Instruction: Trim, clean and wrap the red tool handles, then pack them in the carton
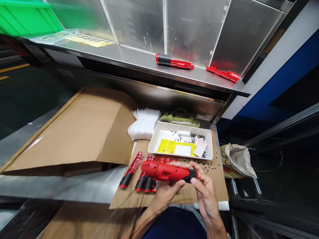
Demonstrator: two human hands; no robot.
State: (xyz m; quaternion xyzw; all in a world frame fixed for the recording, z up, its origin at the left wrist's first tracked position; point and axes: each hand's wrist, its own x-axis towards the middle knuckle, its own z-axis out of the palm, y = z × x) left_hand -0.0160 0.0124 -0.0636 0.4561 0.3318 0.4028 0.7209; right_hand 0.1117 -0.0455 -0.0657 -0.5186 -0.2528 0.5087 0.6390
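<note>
A red plastic tool housing with a black grip band is held up above the cardboard mat, lying nearly level across both hands. My left hand supports it from below, thumb along its near side. The fingers of my right hand close around the black-banded end at the right. Behind and to the left, several similar red-and-black housings lie in a row on the cardboard mat. The held piece partly covers that row.
A white tray holds yellow labels, white pads and small black parts, some scattered beside it. White foam sleeves and a green bag sit behind. A cardboard box stands left. Two red housings rest on the metal shelf.
</note>
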